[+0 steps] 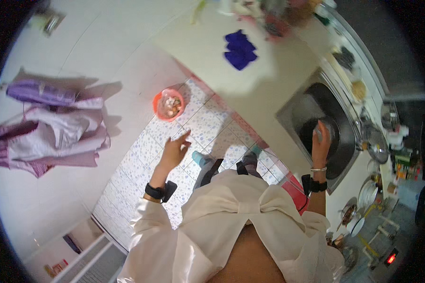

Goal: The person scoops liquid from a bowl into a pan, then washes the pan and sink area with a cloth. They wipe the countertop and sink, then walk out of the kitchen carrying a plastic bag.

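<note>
My left hand (176, 150) hangs over the tiled floor with its fingers apart and nothing in it. Just beyond it, by the wall, a red waste bin (157, 104) with a pale liner holds some refuse. My right hand (321, 141) is above the steel sink (334, 146), fingers slightly bent, holding nothing that shows. Whether it touches anything in the basin I cannot tell. A crumpled dark blue cloth (240, 49) lies on the pale countertop (248, 88), ahead of both hands.
An apron (60, 134) and a purple item (39, 92) hang on the left wall. Blurred items stand at the counter's far end. To the right are a metal strainer (375, 143), stacked plates (368, 192), a bowl of food (349, 214) and a gas stove (384, 230).
</note>
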